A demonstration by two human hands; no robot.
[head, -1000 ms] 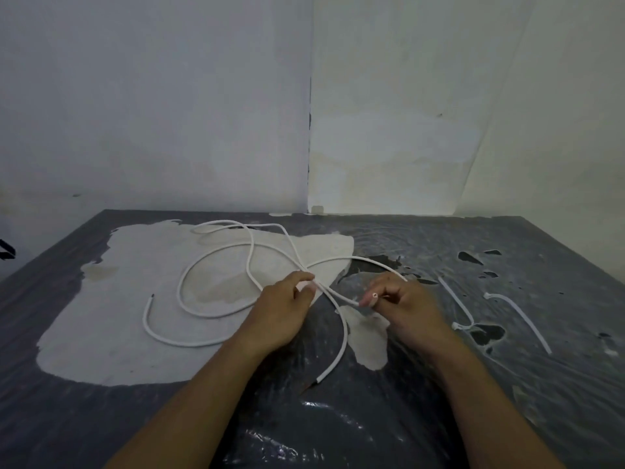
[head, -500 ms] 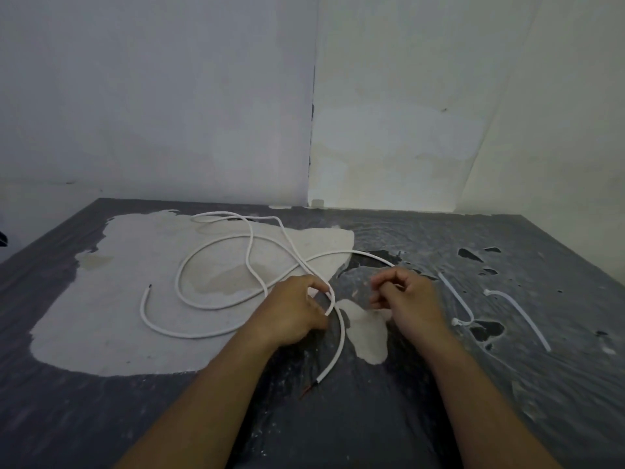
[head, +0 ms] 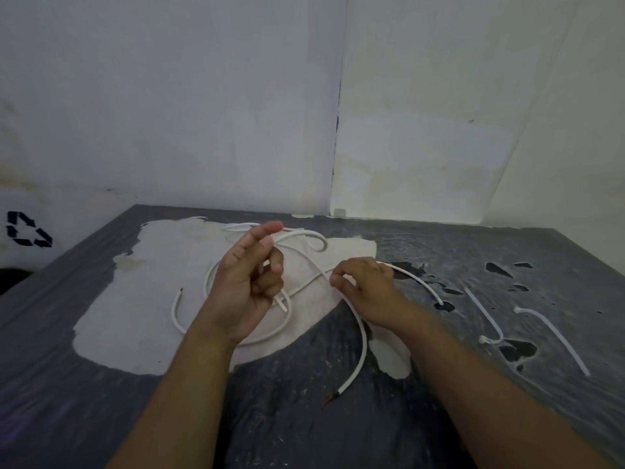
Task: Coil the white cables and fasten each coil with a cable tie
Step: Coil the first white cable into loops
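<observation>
While the left hand [head: 241,286] is raised off the table [head: 439,252], its curled fingers grip a cable tie [head: 280,303], short end pointing down and right; forefinger extended. Right hand [head: 367,286]: low, fingertips pinching the cable [head: 358,319]. Cable: white, loosely looped over the pale patch [head: 135,319]; one end points toward the viewer, bare wires showing; another end points away, at left. Two spare ties [head: 554,336], right of the hands, long axes running near-to-far.
</observation>
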